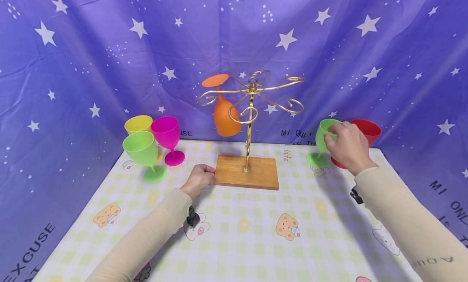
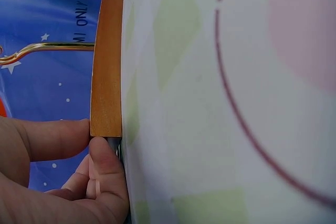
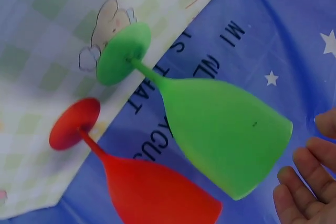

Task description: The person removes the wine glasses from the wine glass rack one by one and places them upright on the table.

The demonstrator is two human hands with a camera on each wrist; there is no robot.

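Observation:
A gold metal glass rack with curled arms [image 1: 250,129] stands on a wooden base [image 1: 261,174]. My left hand [image 1: 199,179] pinches the left end of this base, thumb and finger at its corner in the left wrist view. An orange goblet [image 1: 226,117] hangs upside down from one rack arm. On the right, my right hand [image 1: 348,146] hovers at the rim of an upright green goblet [image 3: 223,129]. Its fingers [image 3: 304,171] are loosely bent and apart from the rim in the right wrist view. A red goblet [image 3: 157,190] stands beside the green one, partly behind my hand.
At the left stand a yellow goblet [image 1: 138,122], a magenta goblet [image 1: 166,132] and another green goblet [image 1: 139,148], all upright and close together. A patterned cloth [image 1: 241,241] covers the table. Behind it hangs a blue curtain with stars [image 1: 204,38].

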